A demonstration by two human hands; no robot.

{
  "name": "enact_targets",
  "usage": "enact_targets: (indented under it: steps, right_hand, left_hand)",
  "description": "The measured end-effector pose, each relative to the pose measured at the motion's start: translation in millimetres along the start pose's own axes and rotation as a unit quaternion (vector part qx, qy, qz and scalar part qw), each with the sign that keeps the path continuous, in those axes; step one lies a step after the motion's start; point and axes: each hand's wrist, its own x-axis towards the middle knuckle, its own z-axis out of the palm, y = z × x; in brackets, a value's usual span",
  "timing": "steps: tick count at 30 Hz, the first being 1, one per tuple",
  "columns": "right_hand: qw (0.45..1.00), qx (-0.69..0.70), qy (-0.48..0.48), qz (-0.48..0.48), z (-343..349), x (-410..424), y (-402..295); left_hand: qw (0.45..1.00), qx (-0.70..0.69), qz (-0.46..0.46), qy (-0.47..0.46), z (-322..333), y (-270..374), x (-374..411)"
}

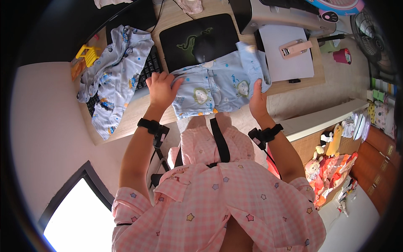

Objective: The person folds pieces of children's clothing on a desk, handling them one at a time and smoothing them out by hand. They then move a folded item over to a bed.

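A light-blue printed cotton garment, with cartoon figures on it, lies across the front edge of the desk, partly over the mouse pad. My right hand grips its right side, thumb on top, where a flap of the cloth is raised and folded over. My left hand rests at the garment's left edge beside the keyboard, thumb spread on the cloth and fingers apart from it. Left of that hand, a pale printed children's garment lies crumpled over part of the keyboard.
A black mouse pad with a dark mouse lies behind the blue cloth. On white paper sits a pink stapler. A yellow toy chair stands at the left; a printer is at the back right.
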Motion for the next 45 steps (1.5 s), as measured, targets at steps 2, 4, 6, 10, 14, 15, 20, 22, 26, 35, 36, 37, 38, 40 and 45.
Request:
enact_targets:
  steps: [2, 4, 6, 10, 14, 15, 20, 22, 26, 35, 36, 37, 38, 40, 45]
  right_hand:
    - [0.972, -0.177, -0.023, -0.154, -3.3, -0.2, 17.8]
    - [0.838, -0.425, -0.099, -0.327, -3.4, 3.3, 22.3]
    - [0.766, -0.574, -0.133, -0.258, 3.7, -4.3, 32.4]
    - [0.754, -0.604, -0.146, -0.212, 5.3, -13.6, 35.7]
    - [0.759, -0.594, -0.148, -0.221, 4.6, -15.3, 34.3]
    - [0.756, -0.598, -0.145, -0.225, 2.3, -18.2, 37.3]
    - [0.767, -0.579, -0.171, -0.216, -3.2, -27.5, 20.9]
    - [0.758, -0.582, -0.173, -0.238, -4.4, -24.6, 12.1]
    - [0.743, -0.566, -0.172, -0.313, -0.8, 9.2, 20.0]
    - [0.721, -0.621, -0.113, -0.284, 15.8, 24.2, 31.5]
    - [0.72, -0.622, -0.116, -0.284, 17.3, 26.5, 33.2]
    - [0.721, -0.621, -0.118, -0.284, 18.5, 29.0, 35.3]
    - [0.721, -0.618, -0.113, -0.293, 18.6, 33.0, 34.8]
    - [0.727, -0.608, -0.116, -0.298, 19.1, 43.1, 33.4]
    - [0.74, -0.589, -0.135, -0.295, 9.4, 49.8, 24.9]
  left_hand:
    - [1.0, 0.004, -0.013, 0.018, 5.0, 0.4, -0.7]
    - [0.999, 0.025, -0.029, 0.013, 9.6, 1.2, -3.1]
    - [0.997, 0.064, -0.046, -0.013, 11.9, 2.6, -5.5]
    - [0.992, 0.068, -0.053, 0.094, 11.3, 10.7, -14.2]
    - [0.991, -0.1, 0.089, 0.02, 18.3, 24.4, -44.7]
    - [0.987, -0.084, 0.13, -0.034, 12.2, 33.6, -48.4]
    - [0.991, -0.073, 0.09, -0.065, 1.1, 57.3, -65.9]
    - [0.99, -0.136, 0.015, -0.018, -4.9, 65.1, -39.7]
    - [0.972, -0.201, -0.118, 0.04, 0.2, 76.6, 45.0]
    - [0.952, -0.101, -0.281, -0.064, 37.5, 81.6, 126.4]
    - [0.953, -0.109, -0.278, -0.058, 38.5, 72.1, 131.1]
    - [0.957, -0.105, -0.263, -0.062, 34.8, 64.6, 137.2]
    - [0.959, -0.091, -0.259, -0.075, 31.0, 60.5, 142.4]
    - [0.962, -0.064, -0.259, -0.058, 21.5, 57.6, 146.9]
    - [0.989, -0.114, -0.043, 0.088, 17.2, 40.0, 79.9]
